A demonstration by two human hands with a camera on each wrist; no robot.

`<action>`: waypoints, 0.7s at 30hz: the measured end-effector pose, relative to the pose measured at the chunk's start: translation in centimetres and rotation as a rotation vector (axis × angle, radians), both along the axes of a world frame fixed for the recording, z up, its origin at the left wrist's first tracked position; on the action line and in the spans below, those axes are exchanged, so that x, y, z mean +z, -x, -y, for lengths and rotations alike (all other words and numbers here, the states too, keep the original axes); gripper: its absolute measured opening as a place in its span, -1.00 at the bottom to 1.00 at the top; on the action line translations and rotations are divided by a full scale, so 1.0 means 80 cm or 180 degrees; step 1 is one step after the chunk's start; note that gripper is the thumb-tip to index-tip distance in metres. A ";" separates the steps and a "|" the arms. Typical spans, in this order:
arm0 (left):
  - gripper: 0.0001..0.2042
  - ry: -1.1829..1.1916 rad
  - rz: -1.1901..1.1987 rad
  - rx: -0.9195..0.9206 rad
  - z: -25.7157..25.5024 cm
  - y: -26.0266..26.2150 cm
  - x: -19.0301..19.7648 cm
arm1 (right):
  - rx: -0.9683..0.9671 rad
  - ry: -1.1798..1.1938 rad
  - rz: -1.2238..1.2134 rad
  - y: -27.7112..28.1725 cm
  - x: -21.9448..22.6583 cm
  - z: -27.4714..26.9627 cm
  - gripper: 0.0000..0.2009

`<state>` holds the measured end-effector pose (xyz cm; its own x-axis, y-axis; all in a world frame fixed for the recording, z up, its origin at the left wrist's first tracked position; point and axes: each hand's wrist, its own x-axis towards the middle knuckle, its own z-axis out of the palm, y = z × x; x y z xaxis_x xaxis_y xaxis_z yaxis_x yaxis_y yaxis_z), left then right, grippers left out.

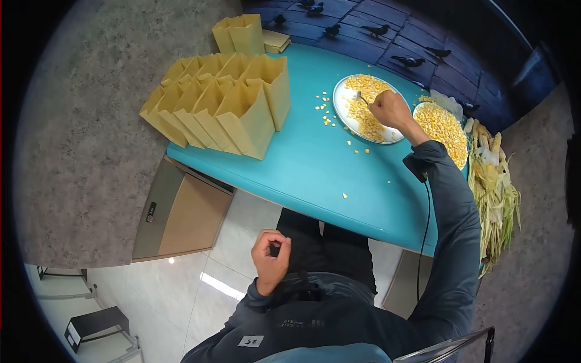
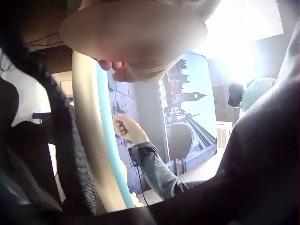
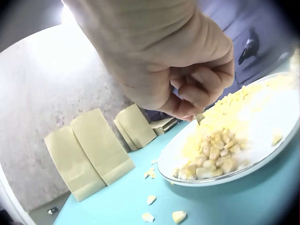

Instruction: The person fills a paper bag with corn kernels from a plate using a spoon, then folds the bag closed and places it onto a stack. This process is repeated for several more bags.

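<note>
Over the white plate of corn kernels, the right hand pinches a small metallic utensil, probably a spoon; most of it is hidden by the fingers. In the right wrist view that hand has curled fingers, with the utensil's end near the kernels on the plate. Away from the table, the left hand is held above the lap, its fingers loosely curled and nothing visible in them. The left wrist view shows part of it, blurred.
Open paper bags stand in rows on the left of the turquoise table, with more bags behind. A second plate heaped with kernels and corn husks are at the right. Loose kernels are scattered about.
</note>
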<state>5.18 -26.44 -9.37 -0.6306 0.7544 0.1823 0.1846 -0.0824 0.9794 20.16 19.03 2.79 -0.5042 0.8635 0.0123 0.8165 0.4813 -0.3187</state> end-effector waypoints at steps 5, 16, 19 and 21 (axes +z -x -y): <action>-0.85 -0.0076 -0.0050 -0.0193 -0.008 -0.002 0.002 | 0.0079 -0.0037 -0.0372 -0.074 0.038 0.030 -0.75; -0.86 -0.0051 -0.0199 -0.0417 -0.019 -0.022 0.008 | 0.0877 -0.1251 -0.0101 -0.164 0.051 0.081 -0.93; -0.86 -0.0029 -0.0209 -0.0387 -0.019 -0.023 0.006 | 0.1338 -0.1463 0.0242 -0.171 0.066 0.080 -0.94; -0.86 -0.0011 -0.0210 -0.0375 -0.019 -0.024 0.006 | 0.1562 -0.1494 0.0316 -0.170 0.070 0.073 -0.93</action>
<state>7.11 -24.91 -8.93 -0.5241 0.8219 0.2232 0.2375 -0.1107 0.9651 33.76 13.16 8.40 -0.8539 0.4493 0.2626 0.4831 0.8720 0.0791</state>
